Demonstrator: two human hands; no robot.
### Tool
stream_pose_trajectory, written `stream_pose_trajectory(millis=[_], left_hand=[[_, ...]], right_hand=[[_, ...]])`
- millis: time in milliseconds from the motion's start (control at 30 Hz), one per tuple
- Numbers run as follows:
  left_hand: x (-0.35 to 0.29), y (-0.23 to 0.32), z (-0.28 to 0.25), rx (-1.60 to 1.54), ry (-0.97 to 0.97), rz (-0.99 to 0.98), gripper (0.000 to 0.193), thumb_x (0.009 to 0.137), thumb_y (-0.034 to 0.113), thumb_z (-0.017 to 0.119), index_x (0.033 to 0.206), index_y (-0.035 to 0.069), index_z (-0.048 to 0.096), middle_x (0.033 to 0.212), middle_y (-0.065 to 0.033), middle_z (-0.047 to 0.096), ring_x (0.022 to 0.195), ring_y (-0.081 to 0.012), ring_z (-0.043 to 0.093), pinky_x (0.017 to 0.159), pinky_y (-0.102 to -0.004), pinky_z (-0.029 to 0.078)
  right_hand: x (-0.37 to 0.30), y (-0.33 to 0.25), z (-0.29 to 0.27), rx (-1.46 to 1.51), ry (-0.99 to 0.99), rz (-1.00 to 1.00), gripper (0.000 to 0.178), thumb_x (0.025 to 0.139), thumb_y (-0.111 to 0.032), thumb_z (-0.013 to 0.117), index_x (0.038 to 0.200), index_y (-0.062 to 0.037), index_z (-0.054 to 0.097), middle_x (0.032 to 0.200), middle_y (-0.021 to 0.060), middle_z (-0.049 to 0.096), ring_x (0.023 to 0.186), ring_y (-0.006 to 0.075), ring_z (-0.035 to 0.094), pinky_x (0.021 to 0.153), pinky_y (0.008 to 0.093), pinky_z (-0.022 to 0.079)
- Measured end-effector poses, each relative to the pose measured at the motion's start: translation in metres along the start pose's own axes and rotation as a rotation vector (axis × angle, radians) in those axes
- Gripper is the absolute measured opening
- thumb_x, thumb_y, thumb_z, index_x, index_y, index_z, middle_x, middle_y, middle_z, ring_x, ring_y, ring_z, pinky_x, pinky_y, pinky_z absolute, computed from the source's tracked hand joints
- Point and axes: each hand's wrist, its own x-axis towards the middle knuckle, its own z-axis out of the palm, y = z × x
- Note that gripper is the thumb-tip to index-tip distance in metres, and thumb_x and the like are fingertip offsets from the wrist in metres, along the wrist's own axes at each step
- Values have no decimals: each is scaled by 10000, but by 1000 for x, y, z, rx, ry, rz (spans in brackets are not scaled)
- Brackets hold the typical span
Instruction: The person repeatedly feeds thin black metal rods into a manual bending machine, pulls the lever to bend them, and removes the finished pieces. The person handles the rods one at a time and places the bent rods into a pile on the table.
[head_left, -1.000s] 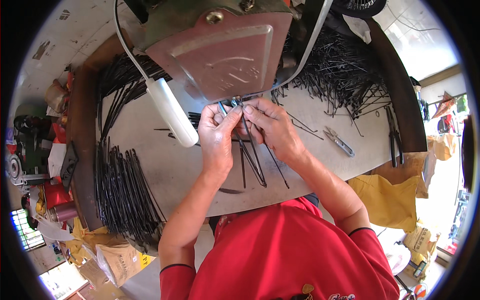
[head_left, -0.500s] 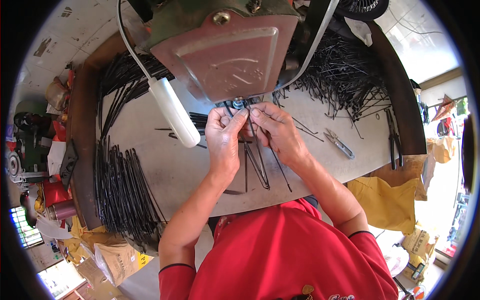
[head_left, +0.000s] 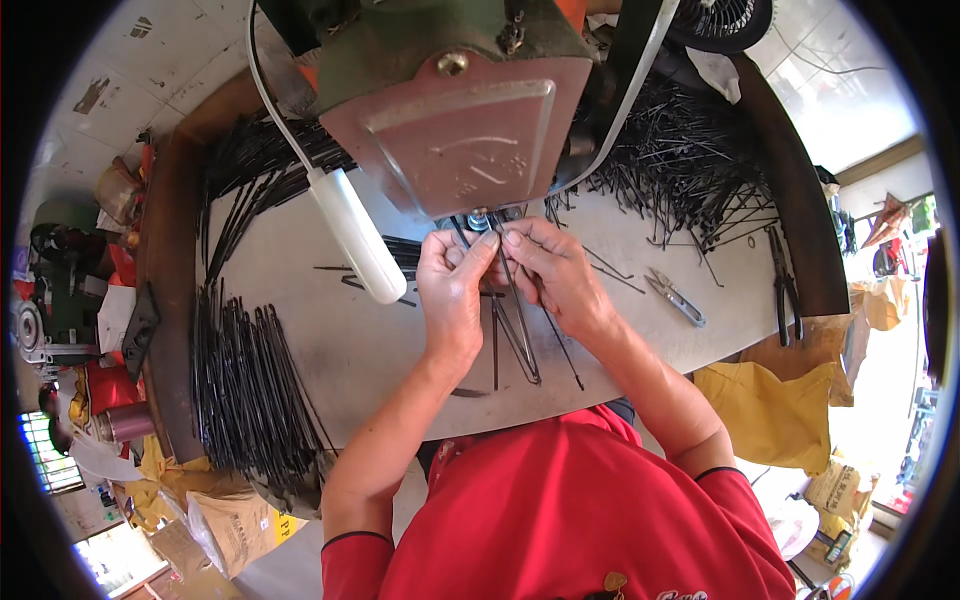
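Grey worktable [head_left: 330, 350], curved at its edges by the lens and rimmed with a dark brown border, fills the middle of the view. Both hands meet at its far side, right under a green and reddish machine head [head_left: 450, 110]. The left hand [head_left: 452, 290] and the right hand [head_left: 550, 270] have their fingertips pinched together on a few thin black rods [head_left: 515, 320], whose upper ends sit at the small metal part beneath the machine, while their lower ends fan out over the tabletop toward the person's red shirt. A white handle [head_left: 355, 240] hangs at a slant just left of the left hand.

More black rods lie in a neat bundle [head_left: 245, 390] at the near left of the table, and a tangled heap [head_left: 680, 160] covers the far right. Small snips [head_left: 675, 297] rest on the bare surface right of the right hand, with dark pliers [head_left: 785, 285] near the right rim.

Around the table the room is cluttered: a pale tiled floor beyond, yellow cloth [head_left: 770, 410] at the right, bags and paper at lower left.
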Motion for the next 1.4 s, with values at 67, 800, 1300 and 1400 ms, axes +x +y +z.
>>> stream_pose_trajectory(millis=[67,800,1300,1400], left_hand=[[-1,0,2,12,15,-2,201,851,50,666,871,32,467,727,-20,519,594,-105,536,541,-244,474],[1,14,-1,40,-18,0,162,865,68,655,915,57,501,739,-16,583,642,-98,569,571,-242,456],[-3,11,4,46,13,25,185,862,49,654,901,23,476,736,-16,542,598,-94,548,543,-232,483],[1,11,0,57,-21,43,180,866,46,646,905,20,473,742,-20,548,601,-94,548,549,-231,483]], right_hand=[[-1,-3,-2,-20,-20,-3,217,949,-185,527,1027,9,586,697,16,549,485,57,448,399,204,286],[4,-9,7,-40,-63,-36,200,956,-188,512,997,-10,594,667,0,530,472,48,431,393,201,273],[0,-7,0,-46,-55,-16,225,960,-201,511,1045,-7,589,678,7,542,461,40,440,357,189,256],[4,-12,3,-70,-76,2,221,962,-194,506,1037,-5,594,675,7,542,458,38,440,358,190,257]])
